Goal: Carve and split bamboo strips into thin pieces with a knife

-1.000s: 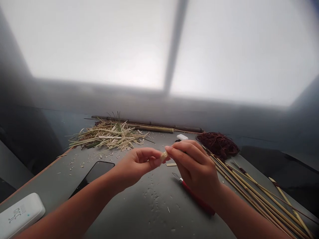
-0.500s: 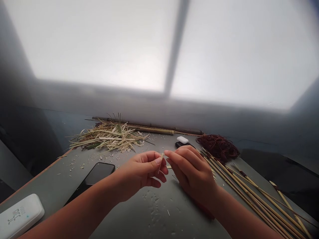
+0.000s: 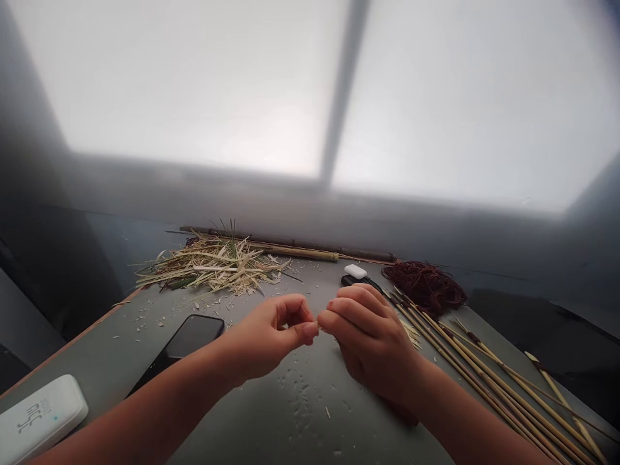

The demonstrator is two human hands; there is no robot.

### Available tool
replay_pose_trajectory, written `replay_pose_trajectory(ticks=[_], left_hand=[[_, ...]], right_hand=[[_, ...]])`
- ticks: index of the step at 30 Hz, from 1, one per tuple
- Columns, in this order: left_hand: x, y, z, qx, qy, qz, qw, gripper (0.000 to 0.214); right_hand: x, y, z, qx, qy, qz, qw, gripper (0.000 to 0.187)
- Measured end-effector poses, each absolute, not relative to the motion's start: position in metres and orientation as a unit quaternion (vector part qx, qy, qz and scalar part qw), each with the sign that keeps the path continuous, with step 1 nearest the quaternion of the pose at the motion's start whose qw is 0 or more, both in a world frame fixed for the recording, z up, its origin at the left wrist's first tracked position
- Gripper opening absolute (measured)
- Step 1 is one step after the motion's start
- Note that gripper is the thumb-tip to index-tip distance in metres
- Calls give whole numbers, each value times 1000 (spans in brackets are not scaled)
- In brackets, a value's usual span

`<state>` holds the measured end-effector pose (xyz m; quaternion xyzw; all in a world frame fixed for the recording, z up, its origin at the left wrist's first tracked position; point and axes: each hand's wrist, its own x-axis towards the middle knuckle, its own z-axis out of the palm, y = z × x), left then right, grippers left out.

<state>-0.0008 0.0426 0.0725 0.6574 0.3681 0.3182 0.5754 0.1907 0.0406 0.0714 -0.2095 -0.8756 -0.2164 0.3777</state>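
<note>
My left hand (image 3: 271,336) is closed in a pinch, thumb against index finger, on a short pale bamboo strip (image 3: 317,325). Most of that strip is hidden between the fingertips. My right hand (image 3: 375,332) meets it from the other side, its fingers bent and pressed together at the strip's end. Under the right wrist a dark red object (image 3: 404,413) shows in part; I cannot tell whether the palm holds it. Thin pale slivers (image 3: 411,332) lie on the table just beyond the right hand.
A heap of shavings (image 3: 223,265) lies at the back left before dark bamboo poles (image 3: 290,244). Dark red cord (image 3: 426,284) is bundled at the back right, near long thin canes (image 3: 484,368). A phone (image 3: 196,336), a white device (image 3: 43,413) and a small white case (image 3: 355,271) are also on the table (image 3: 271,420).
My left fingers have curled in and the pinch has come lower. The strip, upright and visible before, is now mostly covered. My right fingertips have dropped slightly to meet it.
</note>
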Motion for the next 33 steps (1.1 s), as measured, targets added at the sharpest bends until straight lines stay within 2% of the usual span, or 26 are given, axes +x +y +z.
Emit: replay_pose_trajectory(ticks=[9, 14, 18, 24, 28, 31, 33], left_hand=[[2, 35, 75, 797, 400, 360, 275, 17], [2, 37, 69, 831, 368, 381, 170, 20], [0, 38, 70, 845, 343, 395, 110, 20], [-10, 47, 76, 821, 319, 453, 135, 10], [-13, 53, 72, 816, 269, 511, 30, 10], [-13, 55, 70, 810, 230, 533, -83, 14], [-12, 55, 69, 807, 212, 531, -146, 17]], right_hand=[[186, 36, 71, -249, -869, -188, 384, 27], [183, 35, 70, -271, -860, -164, 399, 27], [182, 35, 71, -287, -857, -97, 418, 24], [183, 32, 79, -320, -815, 87, 474, 15], [182, 30, 86, -403, -734, 333, 434, 27], [181, 29, 89, -423, -637, 495, 412, 20], [180, 29, 89, -424, -592, 551, 407, 18]])
